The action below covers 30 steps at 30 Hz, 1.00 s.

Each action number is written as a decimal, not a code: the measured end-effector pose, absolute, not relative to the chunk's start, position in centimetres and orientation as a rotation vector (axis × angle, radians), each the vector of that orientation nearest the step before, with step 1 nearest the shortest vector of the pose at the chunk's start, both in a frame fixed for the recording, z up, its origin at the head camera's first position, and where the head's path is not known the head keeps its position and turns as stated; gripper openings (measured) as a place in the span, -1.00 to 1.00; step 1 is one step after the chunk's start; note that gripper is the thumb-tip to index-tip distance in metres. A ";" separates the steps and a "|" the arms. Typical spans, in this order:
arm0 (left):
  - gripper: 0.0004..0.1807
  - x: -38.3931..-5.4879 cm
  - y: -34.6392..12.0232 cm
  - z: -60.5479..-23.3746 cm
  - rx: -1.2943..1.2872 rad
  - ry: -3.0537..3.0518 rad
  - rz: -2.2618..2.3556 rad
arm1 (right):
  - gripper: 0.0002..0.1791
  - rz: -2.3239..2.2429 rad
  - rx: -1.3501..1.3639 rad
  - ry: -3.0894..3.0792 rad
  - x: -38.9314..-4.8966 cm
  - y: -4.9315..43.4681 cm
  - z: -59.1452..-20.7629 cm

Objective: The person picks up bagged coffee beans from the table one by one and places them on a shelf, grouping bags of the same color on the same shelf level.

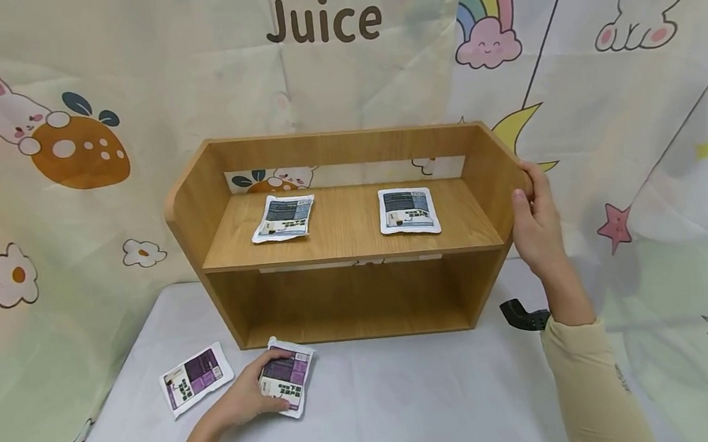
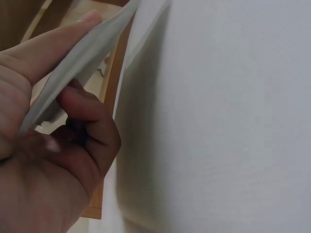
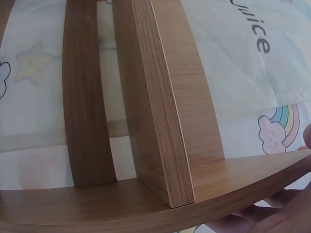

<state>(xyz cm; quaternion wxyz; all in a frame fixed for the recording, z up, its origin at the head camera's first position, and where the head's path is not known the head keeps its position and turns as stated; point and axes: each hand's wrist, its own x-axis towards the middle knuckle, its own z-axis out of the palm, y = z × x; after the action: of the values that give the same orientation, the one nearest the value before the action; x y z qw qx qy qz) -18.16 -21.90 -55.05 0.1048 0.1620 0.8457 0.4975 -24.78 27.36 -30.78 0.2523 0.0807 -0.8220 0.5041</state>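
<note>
Left hand [image 1: 249,395] pinches a purple-labelled packet [image 1: 290,378] between thumb and fingers, on the near side of the wooden shelf [image 1: 348,228], left of centre. Right hand [image 1: 540,226] grips the shelf's right panel [image 1: 496,186].

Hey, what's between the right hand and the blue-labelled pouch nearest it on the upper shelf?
From the blue-labelled pouch: bare upper shelf board, then the right side panel, which the right hand grips. The head view shows it.

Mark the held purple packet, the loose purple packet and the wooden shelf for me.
Held purple packet [image 1: 290,375], head view: printed front.
Loose purple packet [image 1: 197,380], head view: middle of printed front.
Wooden shelf [image 1: 348,223], head view: bare upper board.
</note>
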 end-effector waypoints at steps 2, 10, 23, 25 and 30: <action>-0.06 -18.4 -21.9 -54.8 0.462 2.494 1.471 | -0.48 1.377 0.219 -2.231 -24.8 27.2 -30.8; -0.03 -19.7 -21.3 -54.3 0.408 2.463 1.539 | -0.47 1.392 0.225 -2.227 -25.1 27.4 -31.1; -0.01 -22.6 -20.4 -53.7 0.298 2.473 1.679 | -0.46 1.372 0.220 -2.233 -25.3 27.5 -31.2; 0.00 -23.2 -20.4 -53.6 0.283 2.485 1.671 | -0.46 1.374 0.213 -2.237 -25.3 27.5 -31.2; 0.01 -25.0 -20.2 -53.6 0.259 2.507 1.637 | -0.46 1.370 0.200 -2.241 -25.4 27.5 -31.2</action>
<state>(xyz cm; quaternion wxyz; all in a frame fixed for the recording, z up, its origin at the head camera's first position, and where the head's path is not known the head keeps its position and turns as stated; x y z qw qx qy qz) -24.95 -20.19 -53.62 0.0684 0.0859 0.8322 0.5435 -25.42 27.55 -31.18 0.2511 0.0735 -0.8235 0.5034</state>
